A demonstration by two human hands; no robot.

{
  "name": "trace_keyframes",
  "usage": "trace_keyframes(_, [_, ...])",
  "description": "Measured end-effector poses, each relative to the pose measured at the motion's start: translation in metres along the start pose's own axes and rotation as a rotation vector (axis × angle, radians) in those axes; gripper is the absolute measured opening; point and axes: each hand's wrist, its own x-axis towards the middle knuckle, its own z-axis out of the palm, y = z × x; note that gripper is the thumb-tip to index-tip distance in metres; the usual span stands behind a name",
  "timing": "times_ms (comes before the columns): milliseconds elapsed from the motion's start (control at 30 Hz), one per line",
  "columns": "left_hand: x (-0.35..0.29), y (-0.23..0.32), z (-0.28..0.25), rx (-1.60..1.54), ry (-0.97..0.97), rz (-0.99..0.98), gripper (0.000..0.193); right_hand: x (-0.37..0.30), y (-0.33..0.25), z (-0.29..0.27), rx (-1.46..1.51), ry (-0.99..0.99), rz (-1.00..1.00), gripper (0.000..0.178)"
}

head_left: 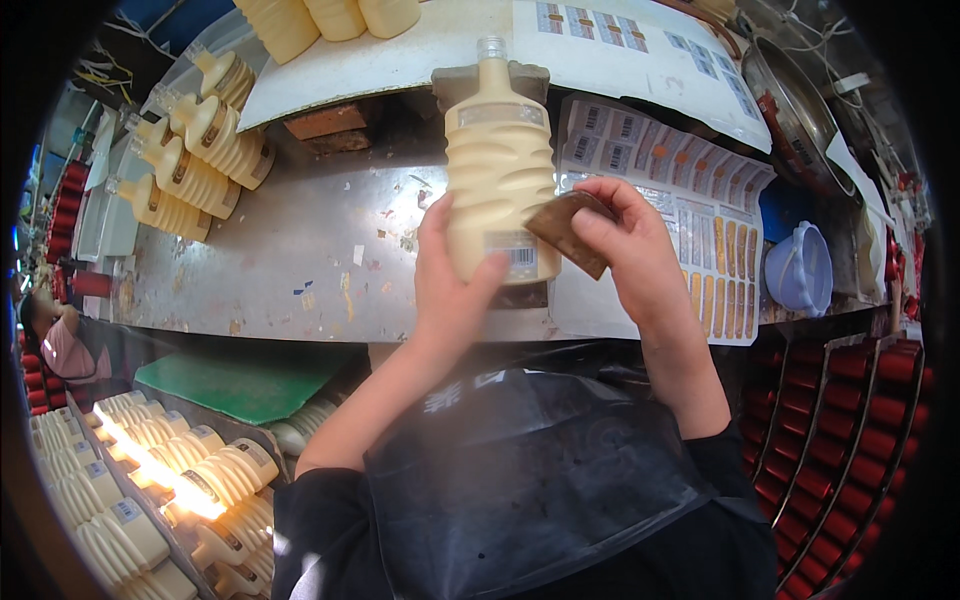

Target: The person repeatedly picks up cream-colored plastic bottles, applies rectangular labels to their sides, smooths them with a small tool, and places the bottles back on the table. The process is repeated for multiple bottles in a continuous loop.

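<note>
A cream-coloured bottle (497,165) with wavy ridges and a clear threaded neck lies in front of me, its neck pointing away and resting on a grey block (440,92). My left hand (449,262) is closed around its lower left side, the thumb by a small barcode label (522,256). Between the thumb and fingers of my right hand (632,232) is a flat brown scraper (570,232), its edge next to the bottle's lower right side. Sheets of stickers (690,215), some gold and some with barcodes, lie under and beside that hand.
Several cream bottles (200,150) are stacked at the far left, and more fill a crate (190,480) below the bench. Bricks (330,122) prop up a white board (400,60). A light-blue bucket (800,268) stands right. Red cylindrical items (840,450) fill racks at lower right.
</note>
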Motion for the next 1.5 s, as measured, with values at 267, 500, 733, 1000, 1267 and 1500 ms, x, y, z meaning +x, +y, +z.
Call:
trace_keyframes(267, [-0.002, -0.009, 0.002, 0.038, 0.150, 0.116, 0.065, -0.013, -0.003, 0.027, -1.040, 0.183, -1.089, 0.028])
trace_keyframes(500, [0.008, -0.002, -0.005, -0.148, 0.148, 0.072, 0.059, -0.043, 0.024, 0.031, -0.923, -0.081, -0.877, 0.030])
trace_keyframes(733, [0.015, 0.002, 0.005, 0.204, 0.161, 0.124, 0.065, -0.017, 0.027, 0.018, -0.874, 0.314, -0.706, 0.027])
trace_keyframes(1000, [0.014, -0.004, -0.001, -0.221, 0.220, -0.046, 0.051, -0.031, 0.002, 0.033, -1.087, -0.282, -1.193, 0.028])
trace_keyframes(1267, [0.013, 0.005, -0.009, -0.380, 0.182, -0.122, 0.029, -0.042, -0.001, 0.057, -1.337, -0.282, -1.136, 0.029])
trace_keyframes(1500, [0.009, 0.006, -0.012, -0.026, 0.200, -0.001, 0.035, -0.042, -0.001, 0.043, -1.173, 0.151, -0.728, 0.026])
